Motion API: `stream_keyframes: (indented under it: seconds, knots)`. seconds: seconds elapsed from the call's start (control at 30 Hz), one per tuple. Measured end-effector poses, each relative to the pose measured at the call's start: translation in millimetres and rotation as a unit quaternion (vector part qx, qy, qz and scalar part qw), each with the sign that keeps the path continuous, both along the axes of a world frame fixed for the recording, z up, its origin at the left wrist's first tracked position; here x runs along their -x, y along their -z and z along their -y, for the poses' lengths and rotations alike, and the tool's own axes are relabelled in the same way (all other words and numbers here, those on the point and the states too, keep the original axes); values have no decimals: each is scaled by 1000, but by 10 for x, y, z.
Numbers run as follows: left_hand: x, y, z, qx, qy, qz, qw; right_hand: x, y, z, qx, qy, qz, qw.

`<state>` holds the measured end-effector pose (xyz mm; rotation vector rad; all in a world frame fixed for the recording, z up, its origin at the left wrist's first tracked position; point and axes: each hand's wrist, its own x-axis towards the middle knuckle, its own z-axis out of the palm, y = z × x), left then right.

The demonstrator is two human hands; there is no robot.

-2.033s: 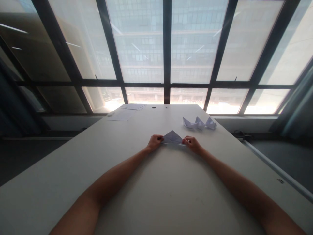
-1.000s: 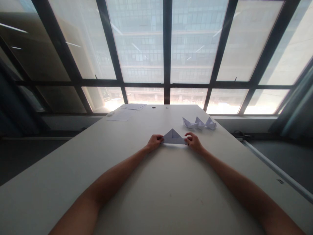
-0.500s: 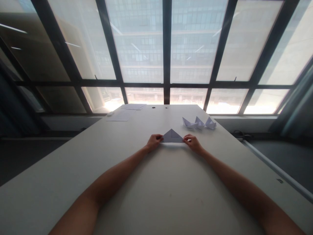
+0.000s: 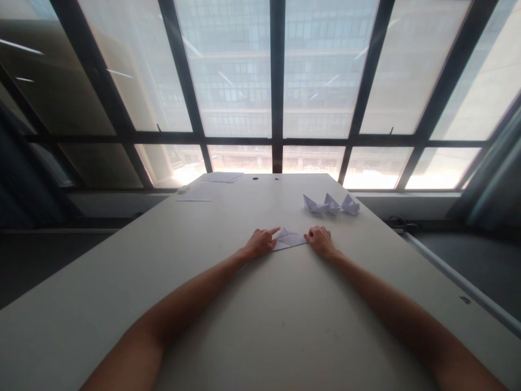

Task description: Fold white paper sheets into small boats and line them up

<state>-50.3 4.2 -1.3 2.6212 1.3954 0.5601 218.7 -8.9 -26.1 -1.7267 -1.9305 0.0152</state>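
A folded white paper triangle [image 4: 290, 239] lies flat on the pale table [image 4: 252, 304] between my two hands. My left hand [image 4: 262, 243] rests at its left corner, index finger stretched out and pressing on the paper's edge, the other fingers curled. My right hand [image 4: 319, 239] sits at the right corner with fingers curled down, pinching that corner against the table.
Finished folded paper boats [image 4: 331, 205] stand in a row at the far right of the table. Flat paper sheets [image 4: 203, 191] and a small stack [image 4: 222, 176] lie at the far left end. Big windows with dark frames rise behind the table.
The paper triangle was held upright off the table between both hands; now it is laid flat on the table and my left index finger presses on it.
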Motion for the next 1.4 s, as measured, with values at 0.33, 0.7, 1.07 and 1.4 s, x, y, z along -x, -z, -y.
stream_keyframes:
  seconds: [0.33,0.7,1.07,1.4]
  knots:
    - [-5,-107,102,51,221,-131,965,332,-171,337,1,-34,125,992]
    - [-43,80,65,22,165,-146,975,548,-90,413,117,-170,105,973]
    - [-47,-73,109,45,170,-140,974,212,-38,206,163,-44,107,980]
    - [35,-81,31,41,176,-129,975,393,-45,337,109,-76,96,986]
